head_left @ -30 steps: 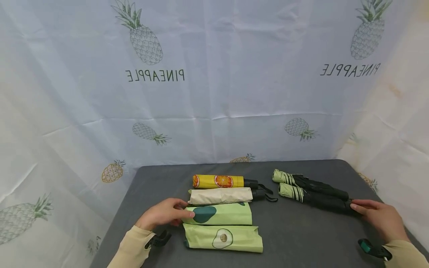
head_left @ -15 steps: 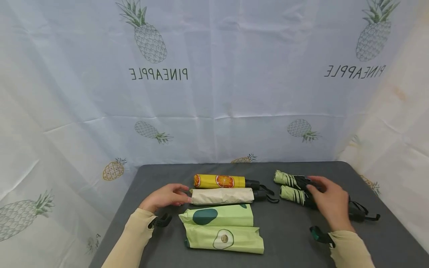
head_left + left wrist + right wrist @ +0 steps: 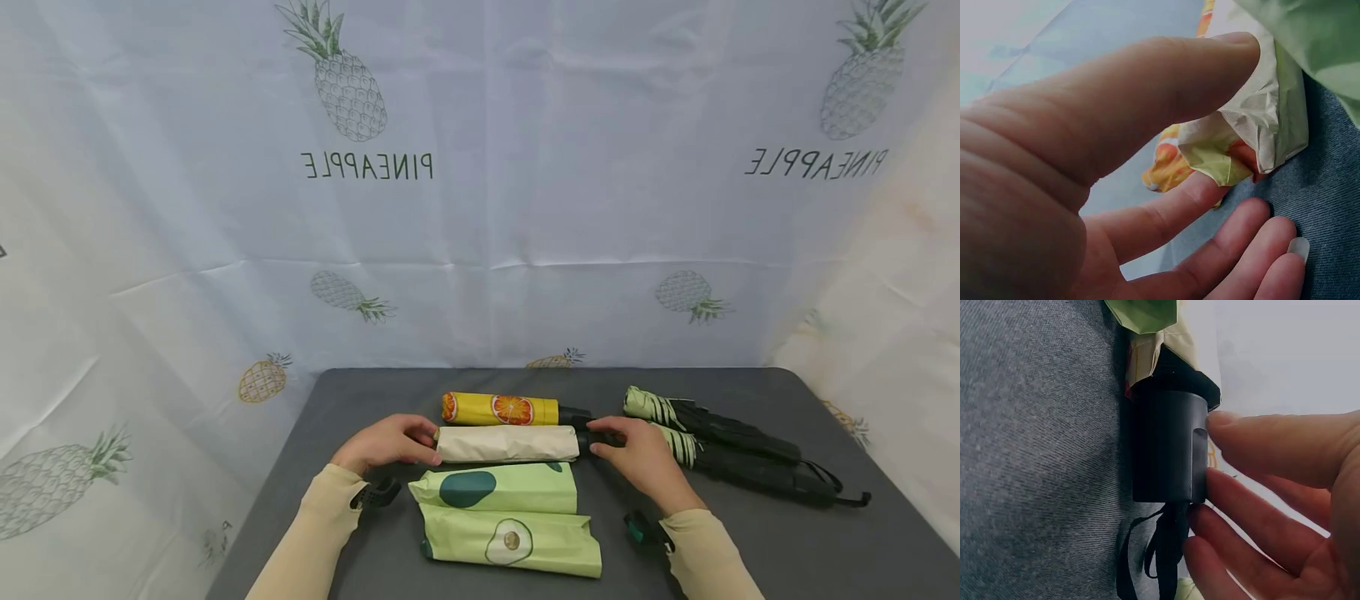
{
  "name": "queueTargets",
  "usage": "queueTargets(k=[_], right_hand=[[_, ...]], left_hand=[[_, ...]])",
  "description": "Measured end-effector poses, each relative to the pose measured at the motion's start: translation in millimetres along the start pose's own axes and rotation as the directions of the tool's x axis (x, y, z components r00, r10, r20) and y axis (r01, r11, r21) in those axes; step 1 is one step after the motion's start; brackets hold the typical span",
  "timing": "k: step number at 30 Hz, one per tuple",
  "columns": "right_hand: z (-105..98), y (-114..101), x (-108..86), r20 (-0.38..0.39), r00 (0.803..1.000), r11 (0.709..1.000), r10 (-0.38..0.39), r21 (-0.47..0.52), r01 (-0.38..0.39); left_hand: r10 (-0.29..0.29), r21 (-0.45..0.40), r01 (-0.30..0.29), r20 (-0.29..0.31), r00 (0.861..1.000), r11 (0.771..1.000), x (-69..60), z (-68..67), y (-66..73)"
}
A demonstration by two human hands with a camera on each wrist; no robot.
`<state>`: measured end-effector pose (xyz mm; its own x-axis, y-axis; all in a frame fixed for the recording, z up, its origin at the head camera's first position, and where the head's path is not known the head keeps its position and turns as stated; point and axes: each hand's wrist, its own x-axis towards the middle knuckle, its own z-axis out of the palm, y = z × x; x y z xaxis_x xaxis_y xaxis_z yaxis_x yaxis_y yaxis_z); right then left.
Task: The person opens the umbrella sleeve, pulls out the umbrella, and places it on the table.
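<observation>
A folded cream umbrella lies across the table in the head view. At its left end is my left hand; in the left wrist view the thumb reaches over the cloth end and a finger touches its edge, the other fingers relaxed. My right hand is at the umbrella's black handle, thumb and fingertips touching its side in the right wrist view. A yellow umbrella with orange slices lies behind. In front lie a green umbrella with dark avocado shapes and one with a halved avocado.
On the right, two folded dark umbrellas with pale green striped ends lie side by side: a rear one and a front one. They rest on the dark grey table. A white pineapple-print curtain stands behind the table.
My right hand has moved left from the dark umbrellas to the cream umbrella's handle. My left hand has left the rear green umbrella and moved up to the cream umbrella's end.
</observation>
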<state>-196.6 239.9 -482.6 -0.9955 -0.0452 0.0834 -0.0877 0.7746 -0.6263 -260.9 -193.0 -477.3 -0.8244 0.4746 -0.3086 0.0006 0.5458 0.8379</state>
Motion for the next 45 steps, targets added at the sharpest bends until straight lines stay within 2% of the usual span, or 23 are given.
queueTargets(k=[4, 11, 20, 24, 31, 35, 38, 42, 45], right_hand=[[1, 2, 0.7, 0.010, 1.000, 1.000, -0.015, -0.002, 0.015], [2, 0, 2.3, 0.020, 0.999, 0.999, -0.038, -0.033, 0.039], [4, -2, 5.1, 0.063, 0.998, 0.999, 0.023, -0.050, -0.020], [5, -2, 4.2, 0.080, 0.996, 0.998, 0.047, -0.054, -0.043], [7, -4, 3.8, 0.063, 0.998, 0.999, 0.015, -0.046, -0.012], [6, -4, 3.2, 0.071, 0.997, 0.999, 0.004, -0.036, -0.002], [1, -4, 2.2, 0.078, 0.997, 1.000, -0.017, -0.001, 0.017], [-8, -3, 1.5, 0.080, 0.993, 0.989, -0.090, 0.121, 0.080], [-16, -2, 1.1, 0.084, 0.987, 0.964, -0.138, 0.239, 0.114]], left_hand=[[0.014, 0.013, -0.014, -0.001, 1.000, 1.000, 0.0, 3.8, 2.4], [0.071, 0.061, -0.072, 0.021, 0.997, 0.996, 3.8, 9.0, 2.1], [0.094, 0.084, -0.095, 0.023, 0.995, 0.992, 5.9, 13.4, 6.4], [0.086, 0.106, -0.087, 0.010, 0.996, 0.991, 8.3, 16.1, 6.4], [0.054, 0.115, -0.051, -0.020, 0.998, 0.992, 6.4, 17.0, 4.6], [0.053, 0.088, -0.053, -0.005, 0.999, 0.995, 1.4, 11.3, 6.7], [0.073, 0.030, -0.074, 0.011, 0.997, 0.997, -3.4, 4.7, 10.4], [0.120, -0.089, -0.116, 0.045, 0.992, 0.989, -7.9, -1.1, 16.3], [0.155, -0.157, -0.143, 0.062, 0.986, 0.977, -8.8, -2.0, 21.0]])
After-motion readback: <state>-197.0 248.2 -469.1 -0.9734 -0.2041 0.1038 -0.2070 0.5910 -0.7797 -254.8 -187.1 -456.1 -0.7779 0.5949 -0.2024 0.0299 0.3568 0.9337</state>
